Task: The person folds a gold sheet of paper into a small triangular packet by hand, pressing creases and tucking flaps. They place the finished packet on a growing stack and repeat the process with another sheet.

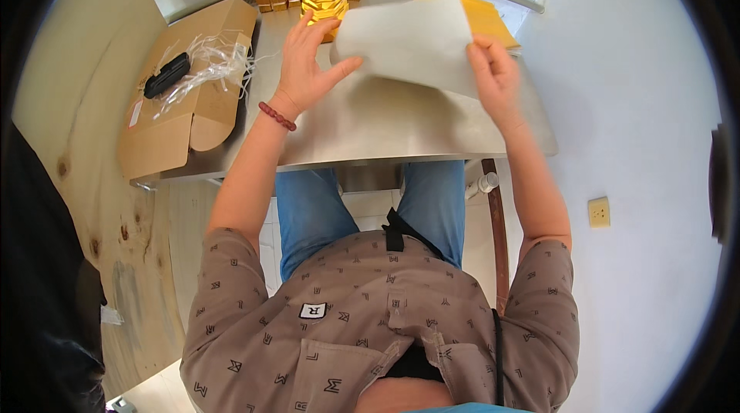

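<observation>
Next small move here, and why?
Probably lower the pale sheet onto the metal table. The right hand pinches its right edge, the left hand is spread at its curved left end, and the shadow beneath suggests at least part of it is off the surface.

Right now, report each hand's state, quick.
Left hand: open, thumb apart from fingers, at the left edge of the sheet; whether it touches cannot be told.
Right hand: closed, holding the sheet's right edge.

Bright light; soft shadow beneath the sheet [408,39]; sheen on the metal table [347,131]; fisheye-bent edges.
</observation>
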The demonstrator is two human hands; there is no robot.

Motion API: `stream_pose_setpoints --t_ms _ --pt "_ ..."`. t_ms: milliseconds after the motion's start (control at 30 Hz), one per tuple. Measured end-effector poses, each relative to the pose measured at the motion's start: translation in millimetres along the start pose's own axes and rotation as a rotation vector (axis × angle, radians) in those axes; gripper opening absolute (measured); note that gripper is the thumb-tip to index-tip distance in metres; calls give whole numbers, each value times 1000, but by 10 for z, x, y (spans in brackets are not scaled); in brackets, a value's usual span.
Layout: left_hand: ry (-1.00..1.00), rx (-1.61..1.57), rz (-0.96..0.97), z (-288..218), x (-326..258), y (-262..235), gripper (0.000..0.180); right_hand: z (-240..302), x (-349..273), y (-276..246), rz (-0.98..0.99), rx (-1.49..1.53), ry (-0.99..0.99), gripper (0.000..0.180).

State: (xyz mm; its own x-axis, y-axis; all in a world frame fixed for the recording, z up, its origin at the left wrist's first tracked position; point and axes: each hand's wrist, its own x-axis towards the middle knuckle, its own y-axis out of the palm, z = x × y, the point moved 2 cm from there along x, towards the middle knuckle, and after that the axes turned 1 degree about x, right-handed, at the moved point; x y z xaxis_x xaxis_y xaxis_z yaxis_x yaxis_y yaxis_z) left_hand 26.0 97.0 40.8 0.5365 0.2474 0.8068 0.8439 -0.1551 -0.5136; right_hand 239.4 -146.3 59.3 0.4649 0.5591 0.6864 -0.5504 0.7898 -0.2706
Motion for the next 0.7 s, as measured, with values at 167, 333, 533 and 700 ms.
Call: stream_pose_setpoints --t_ms 167,333,533,700 --pt "-356 -553 238 -61 -8 -202 62 -13 240 -26 -1 176 134 19" --pt "-562 -780 375 -335 -254 -423 51 -168 438 21 232 43 246 23" --pt "240 -184 435 -909 -555 -431 70 -672 554 421 621 -290 393 28" --pt "280 -105 679 -912 -731 -109 66 -863 553 661 695 -376 296 32"
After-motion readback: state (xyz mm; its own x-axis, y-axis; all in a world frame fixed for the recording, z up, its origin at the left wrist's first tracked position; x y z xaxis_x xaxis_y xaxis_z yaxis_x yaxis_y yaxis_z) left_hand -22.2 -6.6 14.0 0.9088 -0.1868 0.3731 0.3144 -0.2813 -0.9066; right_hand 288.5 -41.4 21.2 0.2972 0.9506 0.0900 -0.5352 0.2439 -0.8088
